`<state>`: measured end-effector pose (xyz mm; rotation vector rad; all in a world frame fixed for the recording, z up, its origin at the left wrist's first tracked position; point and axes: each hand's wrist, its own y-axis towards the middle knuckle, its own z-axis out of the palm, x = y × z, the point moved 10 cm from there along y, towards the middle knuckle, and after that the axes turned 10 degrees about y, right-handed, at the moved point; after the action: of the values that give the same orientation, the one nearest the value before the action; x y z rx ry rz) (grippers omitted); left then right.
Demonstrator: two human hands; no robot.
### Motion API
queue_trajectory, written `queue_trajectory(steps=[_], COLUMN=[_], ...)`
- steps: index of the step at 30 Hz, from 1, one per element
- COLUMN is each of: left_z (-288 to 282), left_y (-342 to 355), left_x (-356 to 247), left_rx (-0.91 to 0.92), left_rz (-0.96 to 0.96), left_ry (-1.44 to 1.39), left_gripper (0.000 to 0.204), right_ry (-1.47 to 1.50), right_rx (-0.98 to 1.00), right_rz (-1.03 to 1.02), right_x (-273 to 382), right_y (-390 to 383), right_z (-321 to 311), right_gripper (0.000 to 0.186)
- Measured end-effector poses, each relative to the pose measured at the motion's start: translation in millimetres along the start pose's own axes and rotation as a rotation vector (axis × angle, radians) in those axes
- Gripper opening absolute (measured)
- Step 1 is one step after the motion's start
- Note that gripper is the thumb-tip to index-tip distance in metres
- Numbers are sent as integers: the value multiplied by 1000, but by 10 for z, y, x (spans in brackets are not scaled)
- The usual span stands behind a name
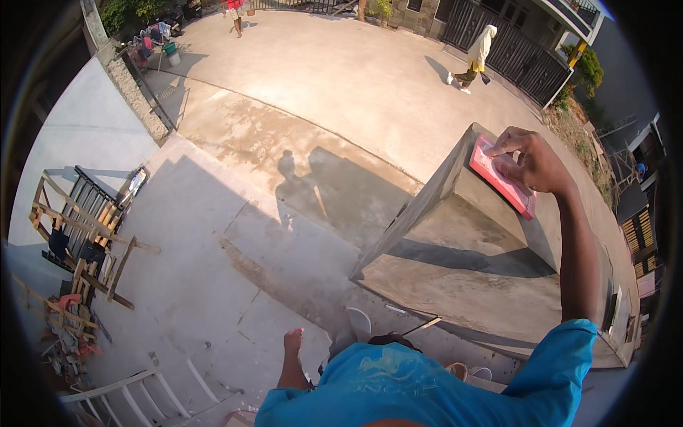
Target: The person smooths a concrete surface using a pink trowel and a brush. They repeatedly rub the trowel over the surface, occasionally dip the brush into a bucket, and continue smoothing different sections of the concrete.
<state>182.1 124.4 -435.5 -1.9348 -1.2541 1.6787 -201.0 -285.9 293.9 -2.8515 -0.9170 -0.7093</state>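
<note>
My right hand (pixel 530 162) grips a flat, rectangular pink plastering float (pixel 505 191), its back smeared with pale dust. The float lies against the upper face of a grey rendered concrete block (pixel 445 245), close to its far corner, and its working side is hidden. Low beside my blue shirt hangs my left hand (pixel 294 341), away from the block. It looks small here, and its fingers are not clear enough to tell whether they are curled or what they hold.
A pale ladder (pixel 146 388) stands at the lower left. Wooden frames (pixel 92 228) and metal bars lean along the left wall, above scrap. A white bucket rim (pixel 359 322) shows below the block. Two people, one in pale clothing (pixel 478 57), are on the far paving.
</note>
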Motion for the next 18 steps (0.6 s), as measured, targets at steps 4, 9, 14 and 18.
queue_trajectory(steps=[4, 9, 14, 18], left_z=[-110, -25, -135, -125], left_y=[156, -74, -145, -90], left_x=[226, -74, 306, 259], left_rx=[-3, 25, 53, 62], left_rz=[61, -88, -224, -204], left_ry=[116, 19, 49, 46], left_gripper=[26, 23, 20, 21], right_ry=[-53, -308, -177, -168], right_rx=[59, -95, -10, 35], right_rz=[-52, 199, -43, -27], right_x=[-138, -931, -186, -355], right_y=[122, -177, 106, 177], right_z=[120, -544, -5, 154], right_gripper=[34, 29, 29, 31])
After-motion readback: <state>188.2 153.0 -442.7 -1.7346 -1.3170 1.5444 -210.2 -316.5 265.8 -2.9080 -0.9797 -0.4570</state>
